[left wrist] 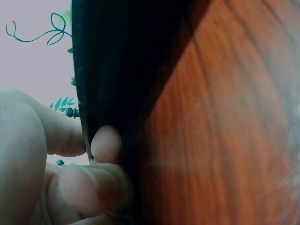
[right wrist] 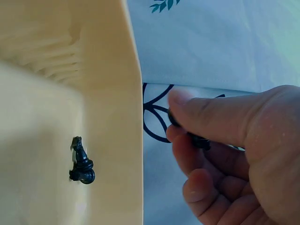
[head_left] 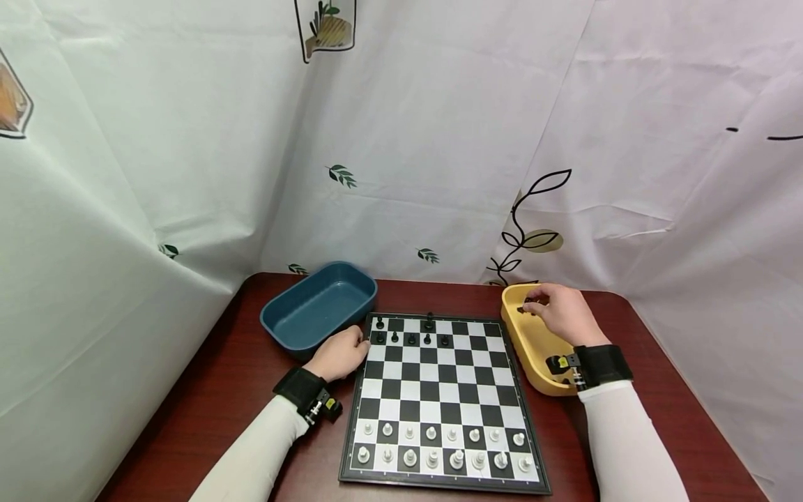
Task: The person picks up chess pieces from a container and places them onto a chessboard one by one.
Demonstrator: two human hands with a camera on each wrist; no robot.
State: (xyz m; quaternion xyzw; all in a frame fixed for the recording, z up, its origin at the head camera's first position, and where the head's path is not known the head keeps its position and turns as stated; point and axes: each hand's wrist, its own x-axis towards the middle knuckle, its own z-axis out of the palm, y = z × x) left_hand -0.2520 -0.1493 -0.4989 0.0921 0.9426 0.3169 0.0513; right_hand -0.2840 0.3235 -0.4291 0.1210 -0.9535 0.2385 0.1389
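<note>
My right hand [head_left: 567,314] is over the far end of the yellow tray [head_left: 532,352], pinching a small black chess piece [right wrist: 200,141] between thumb and fingers. Most of that piece is hidden, so its kind does not show. A couple of black chess pieces [right wrist: 82,164] lie on the tray floor in the right wrist view. At the left edge of the chessboard [head_left: 419,373], my left hand [head_left: 339,353] grips the rim with curled fingers. Close to it stand several black pieces [head_left: 411,339] on the two far rows. White pieces [head_left: 456,459] fill the two near rows.
A blue tray [head_left: 320,303] sits behind my left hand, beside the board's far left corner. The dark red wooden table [head_left: 213,390] ends at a white patterned cloth [head_left: 401,174] hanging at the back and sides.
</note>
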